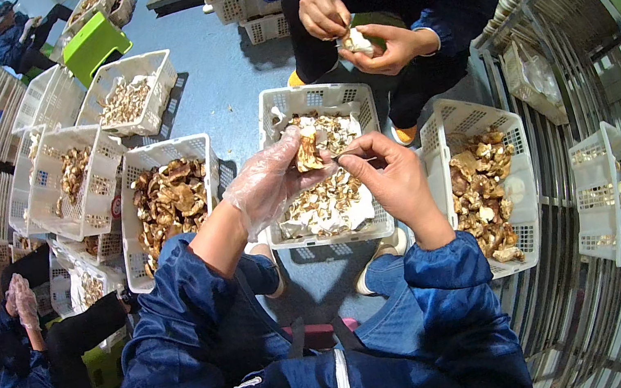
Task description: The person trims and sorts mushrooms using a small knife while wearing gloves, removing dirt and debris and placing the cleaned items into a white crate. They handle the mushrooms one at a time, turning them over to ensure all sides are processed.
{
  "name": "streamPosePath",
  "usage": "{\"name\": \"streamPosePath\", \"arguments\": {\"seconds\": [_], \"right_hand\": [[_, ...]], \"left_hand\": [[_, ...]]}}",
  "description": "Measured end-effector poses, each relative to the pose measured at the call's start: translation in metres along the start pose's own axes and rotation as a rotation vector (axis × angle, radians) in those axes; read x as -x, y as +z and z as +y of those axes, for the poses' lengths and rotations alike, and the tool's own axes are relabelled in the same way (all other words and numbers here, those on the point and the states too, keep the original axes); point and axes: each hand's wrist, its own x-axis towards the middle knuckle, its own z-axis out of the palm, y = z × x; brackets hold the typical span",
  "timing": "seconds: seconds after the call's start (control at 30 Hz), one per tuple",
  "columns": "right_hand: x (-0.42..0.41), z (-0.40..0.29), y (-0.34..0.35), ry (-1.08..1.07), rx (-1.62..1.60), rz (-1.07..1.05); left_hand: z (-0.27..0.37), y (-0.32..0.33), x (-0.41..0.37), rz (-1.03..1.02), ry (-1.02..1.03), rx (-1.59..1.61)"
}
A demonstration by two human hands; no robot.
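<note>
My left hand (pixel 277 181), in a clear plastic glove, holds a brown and white mushroom piece (pixel 308 153) upright between thumb and fingers. My bare right hand (pixel 388 177) is just to its right, thumb and index finger pinched on a small thin dark tool (pixel 349 156), perhaps a blade, whose tip is near the left fingertips. Both hands are above a white plastic crate (pixel 331 240) that holds mushroom trimmings (pixel 322 207) on a white liner. A crate of brown mushrooms (pixel 172 203) stands to the left, another pile of mushrooms (pixel 482 195) in a crate to the right.
Opposite, a co-worker's hands (pixel 366 50) hold a pale mushroom above the middle crate's far end. Another co-worker's gloved hand (pixel 23 301) is at the left. More crates (pixel 139 124) and a green stool (pixel 95 48) stand at upper left. Metal racks (pixel 561 199) line the right side.
</note>
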Motion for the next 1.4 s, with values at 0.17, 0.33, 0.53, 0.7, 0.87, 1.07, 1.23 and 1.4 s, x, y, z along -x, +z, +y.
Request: {"name": "streamPosePath", "arguments": {"seconds": [0.17,0.33,0.53,0.7,0.87,1.07,1.23,1.4], "right_hand": [[-0.001,-0.001,0.004,-0.006,0.039,0.067],[0.000,-0.008,0.009,-0.265,0.185,0.028],[0.000,-0.003,0.015,-0.403,0.352,0.070],[0.001,-0.006,0.015,-0.376,0.386,0.049],[0.000,-0.008,0.013,-0.281,0.300,0.014],[0.000,-0.003,0.010,-0.145,0.234,0.039],[-0.002,0.002,0.007,-0.113,0.112,0.130],[-0.010,0.008,-0.004,-0.104,0.043,0.226]], "left_hand": [[0.002,0.007,0.005,-0.073,0.035,0.065],[-0.002,0.001,0.003,-0.069,0.078,0.093],[-0.004,0.003,-0.002,-0.122,0.049,0.093],[-0.004,0.003,0.001,-0.079,0.067,0.018],[-0.002,0.009,0.004,-0.109,0.084,-0.059],[0.003,0.009,0.007,-0.104,0.037,-0.063],[0.002,0.005,0.008,-0.176,0.054,0.005],[0.002,0.000,0.012,-0.184,0.031,0.013]]}}
